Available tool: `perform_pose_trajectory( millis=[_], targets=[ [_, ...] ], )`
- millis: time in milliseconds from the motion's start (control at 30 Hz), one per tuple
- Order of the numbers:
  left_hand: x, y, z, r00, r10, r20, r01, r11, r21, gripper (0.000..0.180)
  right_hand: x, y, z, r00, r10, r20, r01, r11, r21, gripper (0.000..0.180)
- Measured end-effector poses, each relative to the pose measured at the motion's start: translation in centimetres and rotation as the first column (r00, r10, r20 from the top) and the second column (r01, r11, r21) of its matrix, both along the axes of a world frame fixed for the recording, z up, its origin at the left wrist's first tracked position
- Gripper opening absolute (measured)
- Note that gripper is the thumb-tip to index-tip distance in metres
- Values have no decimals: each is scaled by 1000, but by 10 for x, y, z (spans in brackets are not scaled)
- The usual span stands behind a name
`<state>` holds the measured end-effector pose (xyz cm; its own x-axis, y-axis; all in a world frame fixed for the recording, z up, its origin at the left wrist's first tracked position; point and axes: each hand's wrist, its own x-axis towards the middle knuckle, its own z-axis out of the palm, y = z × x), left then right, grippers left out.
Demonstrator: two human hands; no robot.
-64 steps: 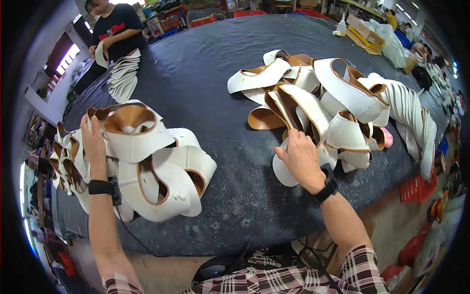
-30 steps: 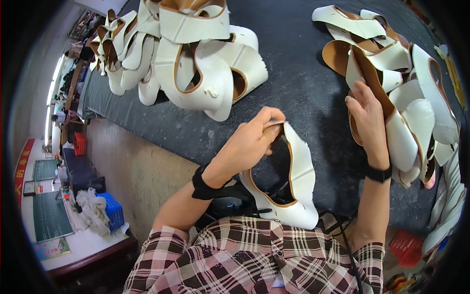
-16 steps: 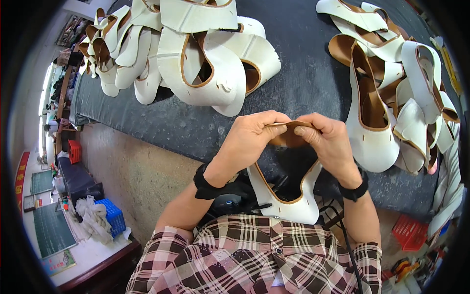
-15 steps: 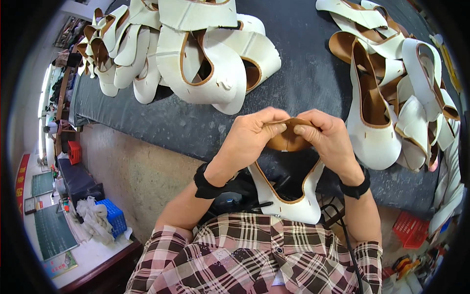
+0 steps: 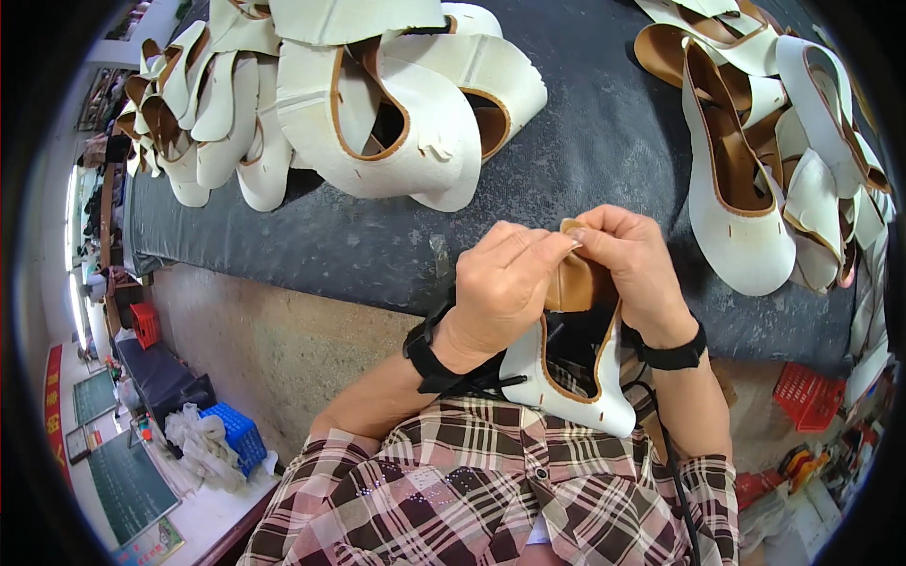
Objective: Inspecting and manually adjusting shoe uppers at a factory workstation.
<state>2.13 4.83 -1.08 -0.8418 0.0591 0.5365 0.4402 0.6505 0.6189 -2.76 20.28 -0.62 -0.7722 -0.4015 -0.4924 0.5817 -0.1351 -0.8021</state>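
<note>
Between my hands hangs a shoe upper [image 5: 590, 407], white outside with a brown lining and a brown-edged opening; its toe end points down toward my shirt. My left hand [image 5: 505, 283] pinches the brown heel end from the left, thumb and fingers pressed together. From the other side my right hand [image 5: 637, 269] grips the same end, thumb and forefinger meeting close to the left fingertips. A bit of brown edge pokes up between the two pinches. What lies right under the fingertips is hidden.
A dark-topped table [image 5: 585, 141] stretches ahead. Piled white shoe uppers [image 5: 396, 160] lie at its far left, more uppers [image 5: 741, 236] at the right. A red crate [image 5: 807, 396] sits below right. At the left are a blue basket [image 5: 234, 437] and a dark bench [image 5: 165, 373].
My hands have drawn together at the heel end, the left moving right over the brown lining. The upper has swung slightly right. The whole view has shifted a little.
</note>
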Motion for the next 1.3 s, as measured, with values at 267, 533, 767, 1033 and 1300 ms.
perform_pose_trajectory(
  millis=[267, 533, 767, 1033, 1300],
  targets=[
    [-11, -11, 5, 692, -225, 686, -290, 784, 549, 12, 4, 2, -8, 975, 46, -219, -18, 992, 127, 14],
    [-9, -2, 0, 684, -286, 671, -327, 702, 632, 10, 3, 13, -8, 932, 128, -339, -42, 968, 249, 16],
    [-15, 5, 2, 663, -207, 720, -235, 855, 463, 9, -3, 20, -11, 982, 77, -175, -53, 989, 137, 15],
    [-17, 12, -7, 612, -452, 649, -410, 520, 749, 11, -5, 31, -4, 649, 301, -699, 7, 916, 401, 12],
    [-14, 27, 0, 674, -237, 700, -352, 730, 586, 7, -12, 36, -5, 952, 178, -249, -115, 962, 248, 13]
  ],
)
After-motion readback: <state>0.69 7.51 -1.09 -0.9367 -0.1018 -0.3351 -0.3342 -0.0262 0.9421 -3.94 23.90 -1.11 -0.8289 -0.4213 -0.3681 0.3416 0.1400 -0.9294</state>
